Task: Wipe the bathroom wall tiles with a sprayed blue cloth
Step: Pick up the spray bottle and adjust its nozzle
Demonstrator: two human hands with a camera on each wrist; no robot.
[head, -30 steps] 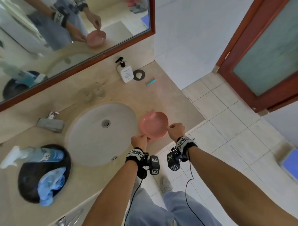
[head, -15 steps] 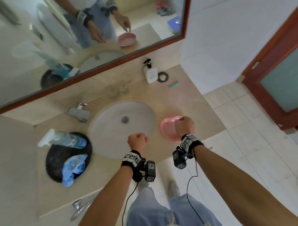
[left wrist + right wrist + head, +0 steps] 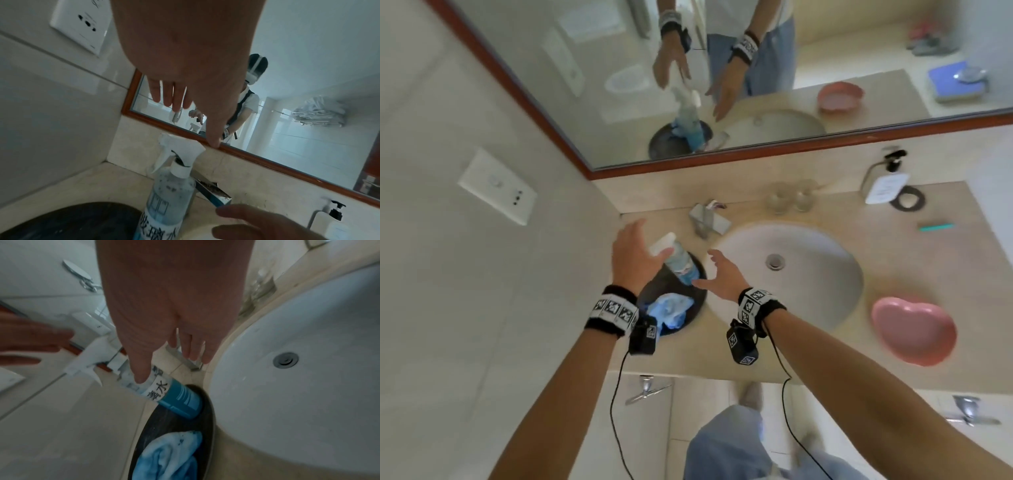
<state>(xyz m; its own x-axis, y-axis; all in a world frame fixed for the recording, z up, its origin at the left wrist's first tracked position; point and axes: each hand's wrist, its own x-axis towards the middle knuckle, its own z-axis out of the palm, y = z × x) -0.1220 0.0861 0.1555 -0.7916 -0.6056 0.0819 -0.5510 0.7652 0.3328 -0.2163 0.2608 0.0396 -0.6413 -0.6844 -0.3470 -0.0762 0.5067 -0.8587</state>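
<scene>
Both hands, the left hand (image 3: 631, 255) and right hand (image 3: 722, 277), hover with fingers spread and empty around the spray bottle (image 3: 678, 262) standing by the blue cloth (image 3: 669, 308) on the table's dark tray (image 3: 697, 308), so the pick-up step seems underway, calling next for a firm grasp.

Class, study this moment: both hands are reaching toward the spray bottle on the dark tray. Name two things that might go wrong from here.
1. The spray bottle stands upright at the edge of the dark tray, next to the sink. A clumsy touch from the open left hand or right hand might tip it.
2. The blue cloth lies on the same tray; lifting the bottle carelessly could drag it off.
</scene>
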